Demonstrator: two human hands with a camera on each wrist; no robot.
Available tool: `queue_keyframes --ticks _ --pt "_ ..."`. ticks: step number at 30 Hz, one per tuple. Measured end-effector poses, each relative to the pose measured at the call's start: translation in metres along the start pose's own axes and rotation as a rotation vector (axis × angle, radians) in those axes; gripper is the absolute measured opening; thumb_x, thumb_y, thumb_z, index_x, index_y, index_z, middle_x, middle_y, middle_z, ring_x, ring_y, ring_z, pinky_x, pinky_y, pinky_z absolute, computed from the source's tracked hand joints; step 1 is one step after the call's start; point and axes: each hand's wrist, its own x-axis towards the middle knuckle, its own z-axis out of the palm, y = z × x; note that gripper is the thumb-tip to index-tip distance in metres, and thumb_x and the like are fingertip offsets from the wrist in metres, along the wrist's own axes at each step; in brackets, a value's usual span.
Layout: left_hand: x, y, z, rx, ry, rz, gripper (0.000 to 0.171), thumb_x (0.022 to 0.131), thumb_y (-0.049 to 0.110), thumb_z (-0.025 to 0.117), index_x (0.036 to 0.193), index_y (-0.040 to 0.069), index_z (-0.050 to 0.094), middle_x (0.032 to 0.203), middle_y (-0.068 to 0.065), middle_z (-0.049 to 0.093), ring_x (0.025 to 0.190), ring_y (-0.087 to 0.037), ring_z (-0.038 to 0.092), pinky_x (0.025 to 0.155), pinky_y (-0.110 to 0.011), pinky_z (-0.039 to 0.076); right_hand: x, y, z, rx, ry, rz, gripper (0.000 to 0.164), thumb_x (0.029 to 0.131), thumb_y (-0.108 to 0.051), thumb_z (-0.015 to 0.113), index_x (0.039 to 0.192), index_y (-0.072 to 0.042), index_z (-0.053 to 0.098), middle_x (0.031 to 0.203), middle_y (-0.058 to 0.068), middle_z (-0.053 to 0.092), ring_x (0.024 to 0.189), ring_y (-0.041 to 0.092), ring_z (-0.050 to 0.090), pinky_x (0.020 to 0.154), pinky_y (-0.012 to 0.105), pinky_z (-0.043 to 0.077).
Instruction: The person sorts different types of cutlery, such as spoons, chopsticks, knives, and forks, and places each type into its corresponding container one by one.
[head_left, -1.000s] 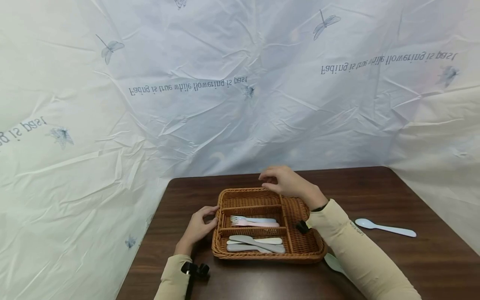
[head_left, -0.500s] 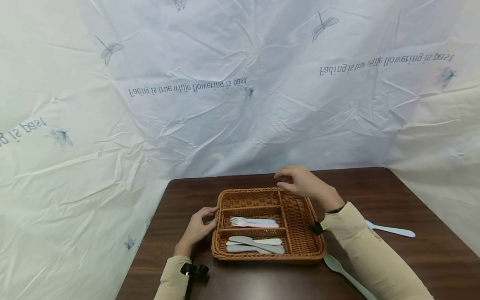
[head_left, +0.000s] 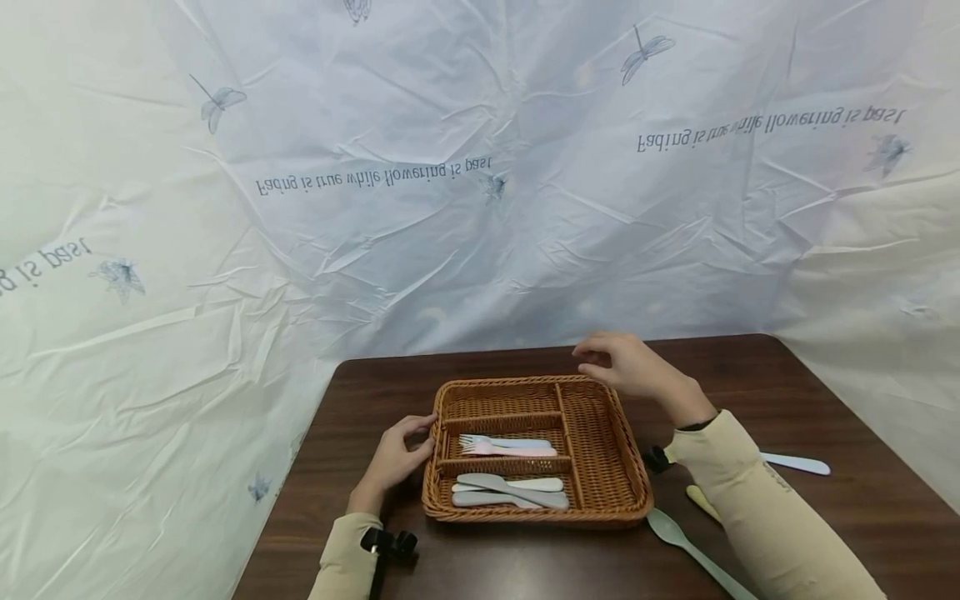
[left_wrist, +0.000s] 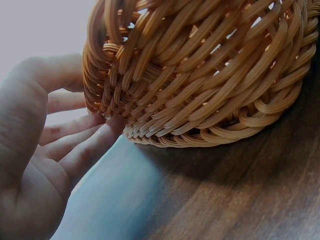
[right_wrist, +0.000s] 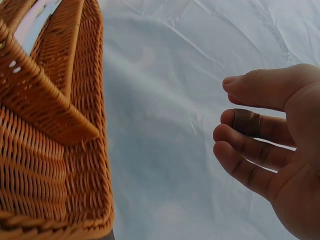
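Observation:
My left hand (head_left: 396,454) touches the left side of a brown wicker cutlery basket (head_left: 603,450); in the left wrist view its fingers (left_wrist: 82,150) lie nearly straight against the weave. Past the basket's back right corner, my right hand (head_left: 626,364) hovers with loosely bent fingers and holds nothing. A light blue fork (head_left: 528,442) and a pink fork (head_left: 517,452) lie in the middle left compartment. The front left one holds grey knives (head_left: 540,497) and a cream-handled piece (head_left: 546,483), partly covered. The back left and long right compartments hold nothing.
On the dark wooden table (head_left: 570,567), right of the basket, lies a green spoon (head_left: 693,546). A yellow handle (head_left: 702,502) and a light blue handle (head_left: 798,463) stick out from behind my right forearm. A printed white sheet (head_left: 480,250) hangs behind the table.
My right hand has moved to the right, from above the basket's back rim to beyond its back right corner. The yellow handle has come into view. My left hand stays put.

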Motion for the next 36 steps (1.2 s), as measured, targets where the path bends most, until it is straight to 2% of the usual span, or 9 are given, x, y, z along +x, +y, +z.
queue_keyframes --ticks 13,19,24,30,36 --pt "0.001 0.005 -0.002 -0.01 -0.019 -0.037 0.041 0.091 -0.002 0.061 0.131 -0.009 0.057 0.124 -0.026 0.058 0.11 -0.037 0.06 0.09 -0.043 0.056 -0.019 0.019 -0.006 0.001 0.04 0.007 0.024 0.09 -0.017 0.071 0.113 -0.011 0.07 0.103 0.007 0.069 0.087 0.017 0.065 0.07 0.038 0.056" --pt "0.001 0.006 -0.003 0.005 -0.021 -0.021 0.04 0.091 -0.001 0.061 0.13 -0.009 0.058 0.123 -0.026 0.059 0.109 -0.037 0.06 0.089 -0.043 0.057 -0.027 0.026 -0.008 -0.018 0.074 0.011 0.022 0.089 -0.015 0.072 0.111 -0.012 0.071 0.099 0.003 0.068 0.082 0.013 0.063 0.065 0.033 0.055" --pt "0.001 0.007 -0.003 0.011 -0.025 -0.03 0.04 0.091 -0.001 0.061 0.13 -0.008 0.058 0.124 -0.026 0.058 0.11 -0.036 0.06 0.089 -0.043 0.057 -0.034 0.031 -0.011 -0.045 0.071 0.029 0.022 0.089 -0.016 0.072 0.111 -0.012 0.071 0.099 0.005 0.069 0.082 0.012 0.062 0.065 0.031 0.054" --pt "0.001 0.008 -0.003 -0.003 -0.021 -0.029 0.04 0.09 -0.003 0.061 0.13 -0.009 0.057 0.124 -0.027 0.058 0.11 -0.039 0.06 0.09 -0.05 0.055 -0.042 0.038 -0.015 -0.067 0.084 0.046 0.021 0.089 -0.016 0.071 0.11 -0.011 0.071 0.096 0.005 0.068 0.081 0.014 0.062 0.066 0.033 0.053" --pt "0.0 0.007 -0.002 0.011 -0.024 -0.034 0.04 0.091 -0.002 0.061 0.13 -0.008 0.058 0.123 -0.025 0.058 0.11 -0.037 0.06 0.089 -0.044 0.056 -0.054 0.047 -0.015 -0.062 0.053 0.105 0.023 0.09 -0.016 0.071 0.112 -0.009 0.071 0.101 0.006 0.069 0.084 0.016 0.064 0.068 0.034 0.054"
